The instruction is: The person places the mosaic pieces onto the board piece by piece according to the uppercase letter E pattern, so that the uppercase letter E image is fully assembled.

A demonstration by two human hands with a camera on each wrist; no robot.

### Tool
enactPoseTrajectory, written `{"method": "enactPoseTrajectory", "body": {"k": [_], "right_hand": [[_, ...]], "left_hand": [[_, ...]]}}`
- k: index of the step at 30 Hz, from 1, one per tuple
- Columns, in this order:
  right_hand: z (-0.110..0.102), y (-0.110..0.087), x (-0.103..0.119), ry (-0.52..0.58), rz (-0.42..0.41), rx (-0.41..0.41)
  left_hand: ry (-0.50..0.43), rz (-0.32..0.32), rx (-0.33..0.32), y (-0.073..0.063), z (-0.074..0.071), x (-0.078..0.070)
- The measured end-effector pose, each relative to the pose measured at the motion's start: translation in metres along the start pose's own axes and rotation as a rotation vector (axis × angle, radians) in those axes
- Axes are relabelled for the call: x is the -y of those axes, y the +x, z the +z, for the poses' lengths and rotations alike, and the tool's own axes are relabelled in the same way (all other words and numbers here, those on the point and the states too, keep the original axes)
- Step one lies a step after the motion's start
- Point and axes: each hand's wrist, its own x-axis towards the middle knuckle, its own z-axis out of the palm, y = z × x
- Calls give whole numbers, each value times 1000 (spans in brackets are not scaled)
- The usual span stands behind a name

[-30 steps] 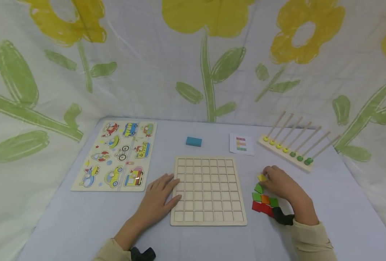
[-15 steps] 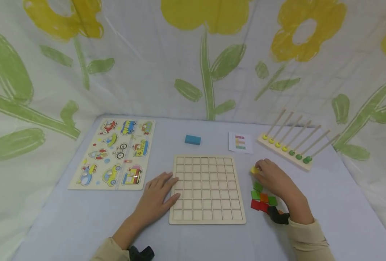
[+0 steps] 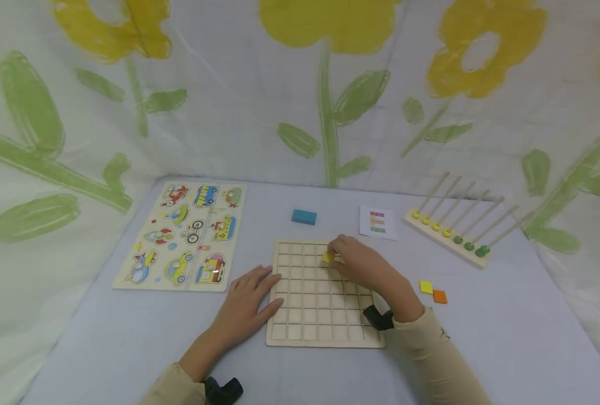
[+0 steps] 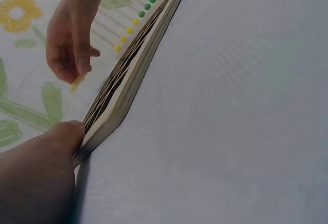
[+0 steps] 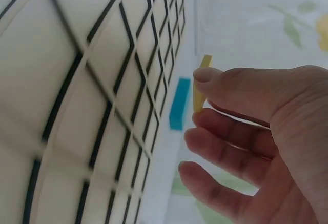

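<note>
A square wooden grid board (image 3: 302, 318) lies in the middle of the table. My right hand (image 3: 363, 264) pinches a yellow square tile (image 3: 327, 257) between thumb and fingertips over the far part of the grid. In the right wrist view, that tile (image 5: 201, 90) is on edge, apart from the board's cells. My left hand (image 3: 244, 306) rests flat by the board's left side, fingers extended, with thumb and fingertip on its rim. A loose yellow tile (image 3: 426, 287) and an orange tile (image 3: 439, 296) lie right of the board; the right forearm hides the green and red tiles.
A blue block (image 3: 304, 216) lies behind the board, with a printed pattern card (image 3: 377, 223) to its right. At the back right stands a peg rack (image 3: 449, 239) with yellow and green beads. A picture puzzle board (image 3: 180, 236) lies at the left.
My right hand has picked a yellow tile from the loose tiles and carried it left over the grid board. My left hand has stayed at the board's left edge.
</note>
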Motion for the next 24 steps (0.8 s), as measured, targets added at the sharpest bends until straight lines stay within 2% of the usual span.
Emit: {"method": "enactPoseTrajectory", "body": {"k": [6, 9, 16, 24], "right_hand": [[9, 16, 10, 1, -16, 38], [12, 21, 11, -15, -27, 47], [18, 33, 11, 26, -22, 88], [25, 38, 11, 43, -10, 103]], "left_hand": [[-19, 7, 21, 3, 2, 0], [-18, 7, 18, 3, 2, 0], [-10, 12, -3, 2, 2, 1], [-8, 4, 0, 0, 2, 2]]}}
